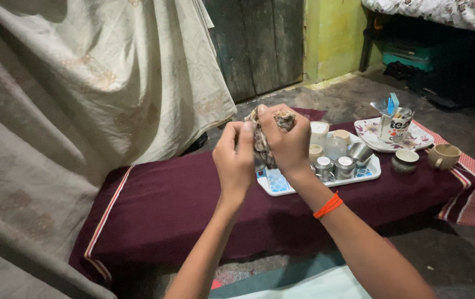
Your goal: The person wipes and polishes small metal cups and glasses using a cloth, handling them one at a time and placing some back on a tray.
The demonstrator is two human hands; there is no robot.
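My left hand (234, 160) and my right hand (287, 141) are both closed around a crumpled patterned cloth (260, 145), held up above the near left corner of a white tray (276, 185). An orange thread band sits on my right wrist. The tray rests on a low surface covered by a maroon cloth (182, 205) and carries small steel pots (334, 166), a steel cup (359, 152) and pale jars (326, 141). Whatever lies inside the crumpled cloth is hidden.
A flowered plate (414, 141) with a printed packet holder (393, 124) stands behind the tray. A small bowl (405, 160) and a beige mug (444, 156) sit to the right. A pale curtain (82, 99) hangs on the left; a dark door and yellow-green wall stand behind.
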